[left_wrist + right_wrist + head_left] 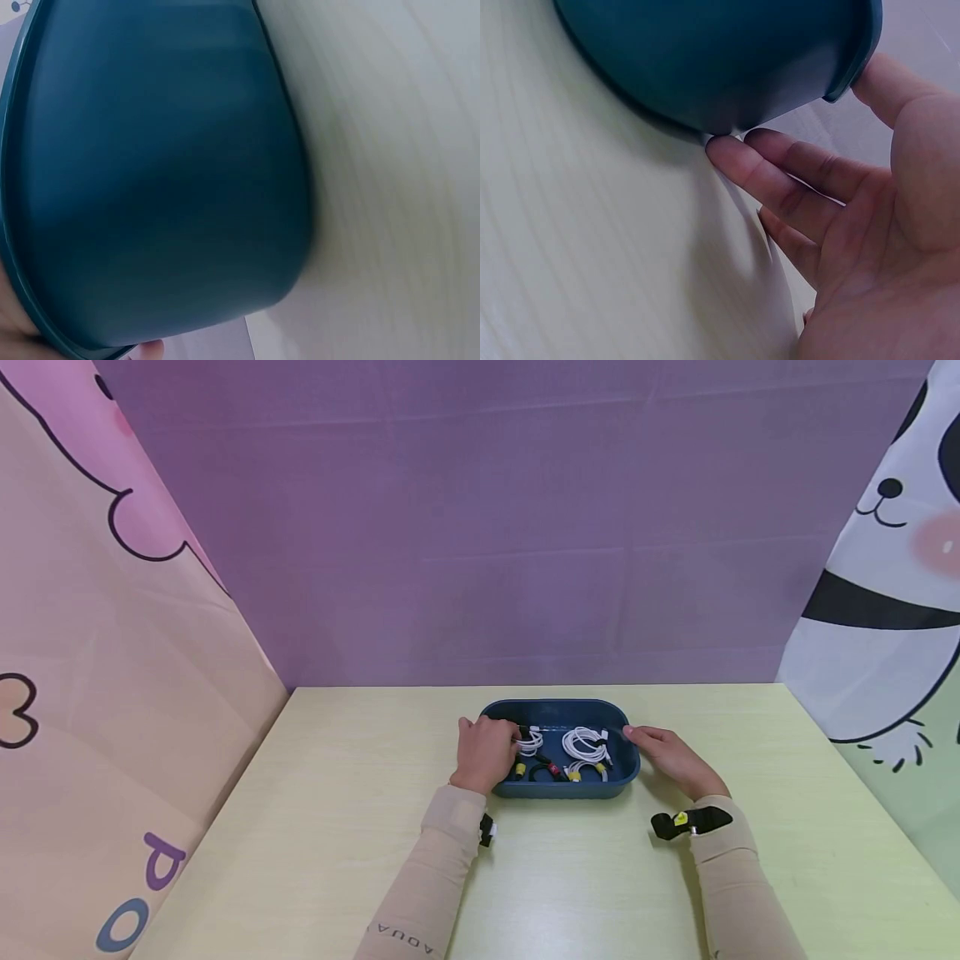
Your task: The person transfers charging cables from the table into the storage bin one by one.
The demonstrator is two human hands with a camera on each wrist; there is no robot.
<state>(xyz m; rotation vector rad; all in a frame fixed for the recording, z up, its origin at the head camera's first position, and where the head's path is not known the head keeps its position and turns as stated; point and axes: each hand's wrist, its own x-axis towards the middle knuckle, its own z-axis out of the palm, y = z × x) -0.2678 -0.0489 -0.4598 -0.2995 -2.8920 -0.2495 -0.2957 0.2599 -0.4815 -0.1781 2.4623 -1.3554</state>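
Note:
A dark blue oval-ended plastic bin (558, 791) sits on the table between both hands. My left hand (483, 752) grips its left end, fingers over the rim and partly hiding what lies inside. At the opposite end, my right hand (855, 180) holds the bin with the thumb at the rim and fingertips against the lower outer wall. Inside are a white coiled cable (585, 745), a second white coil (531, 742) near the left fingers, a short cable with yellow ends (588, 768), and a black cable with a red part (553, 769).
The pale wood-grain table (360, 827) runs back to a purple cloth wall (525, 527). Printed cloth hangs on the left (112, 693) and right (877, 668). A black wrist camera mount (690, 821) sticks out from the right sleeve.

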